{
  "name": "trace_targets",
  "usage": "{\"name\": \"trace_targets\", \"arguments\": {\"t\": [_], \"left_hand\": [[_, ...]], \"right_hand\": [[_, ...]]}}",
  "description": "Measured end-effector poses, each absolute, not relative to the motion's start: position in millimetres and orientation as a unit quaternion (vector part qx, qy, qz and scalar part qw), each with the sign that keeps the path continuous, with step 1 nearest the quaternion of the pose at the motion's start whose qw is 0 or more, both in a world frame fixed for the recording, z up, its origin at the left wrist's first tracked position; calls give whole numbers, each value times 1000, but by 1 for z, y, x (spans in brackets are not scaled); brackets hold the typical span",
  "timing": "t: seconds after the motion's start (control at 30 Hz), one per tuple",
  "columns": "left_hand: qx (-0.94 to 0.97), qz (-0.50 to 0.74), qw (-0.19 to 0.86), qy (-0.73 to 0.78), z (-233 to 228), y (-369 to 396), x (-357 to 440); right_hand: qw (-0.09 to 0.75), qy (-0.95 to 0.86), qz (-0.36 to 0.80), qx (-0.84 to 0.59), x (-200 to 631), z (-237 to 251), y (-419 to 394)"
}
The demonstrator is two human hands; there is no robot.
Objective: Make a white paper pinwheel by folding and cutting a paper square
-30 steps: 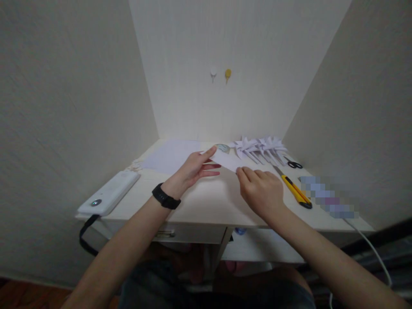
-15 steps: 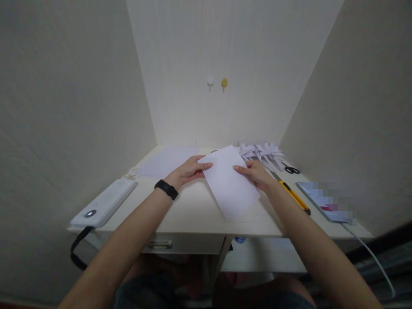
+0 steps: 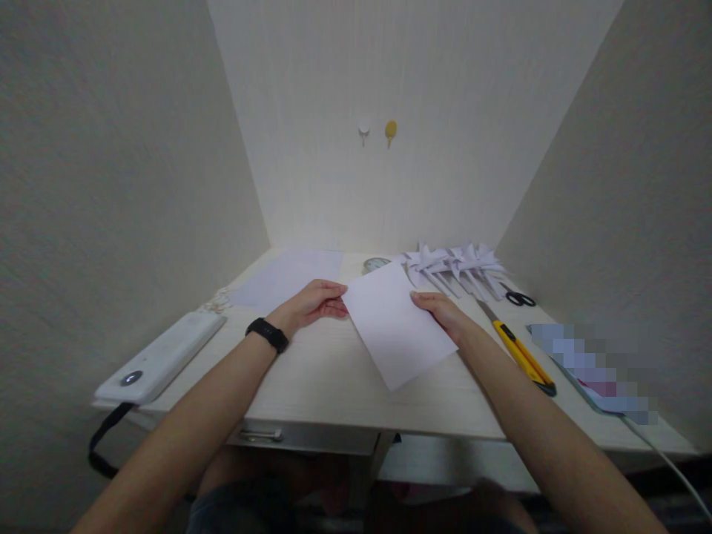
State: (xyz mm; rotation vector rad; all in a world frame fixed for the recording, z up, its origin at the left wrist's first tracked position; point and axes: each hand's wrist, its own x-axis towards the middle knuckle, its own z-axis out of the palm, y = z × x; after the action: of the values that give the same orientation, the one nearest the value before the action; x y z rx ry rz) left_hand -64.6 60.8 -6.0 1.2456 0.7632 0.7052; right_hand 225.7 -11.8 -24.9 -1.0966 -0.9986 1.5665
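Observation:
A white sheet of paper (image 3: 397, 322) is held tilted just above the desk, one corner pointing toward me. My left hand (image 3: 317, 302), with a black band on its wrist, pinches the sheet's left corner between thumb and fingers. On the opposite edge my right hand (image 3: 445, 313) grips it, thumb on top and the other fingers hidden beneath. Behind the right hand lie several folded white paper pinwheels (image 3: 453, 263). A yellow utility knife (image 3: 523, 356) rests to the right of my right forearm.
More white paper (image 3: 292, 274) lies at the back left. Black scissors (image 3: 520, 298) and a phone-like device with a cable (image 3: 595, 378) are on the right. A white device (image 3: 167, 356) with a strap sits on the left, and a round item (image 3: 376, 264) stands at the back.
My left hand has shifted left, from overlapping the sheet to just its corner. The sheet has turned slightly and shows flatter. The view has moved a little closer to the desk.

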Motion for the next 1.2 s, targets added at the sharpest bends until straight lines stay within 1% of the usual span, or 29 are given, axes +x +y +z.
{"name": "trace_targets", "arguments": {"t": [0.07,0.17,0.43,0.77,0.87,1.03,1.2], "left_hand": [[543,321,700,333,-6,61,-65],[541,328,695,343,-5,61,-64],[540,377,615,435,-5,63,-62],[532,404,607,431,-5,62,-61],[551,387,613,413,-6,61,-63],[583,344,624,390,-8,59,-63],[581,355,628,376,-10,61,-62]], "right_hand": [[474,-409,641,-443,225,-25,-11],[450,-434,640,-447,225,-25,-10],[437,-451,624,-466,232,-26,-2],[406,-516,620,-429,232,-24,-8],[393,-503,629,-444,233,-24,-10],[399,-475,645,-446,237,-22,-15],[403,-475,625,-470,237,-17,-24]]}}
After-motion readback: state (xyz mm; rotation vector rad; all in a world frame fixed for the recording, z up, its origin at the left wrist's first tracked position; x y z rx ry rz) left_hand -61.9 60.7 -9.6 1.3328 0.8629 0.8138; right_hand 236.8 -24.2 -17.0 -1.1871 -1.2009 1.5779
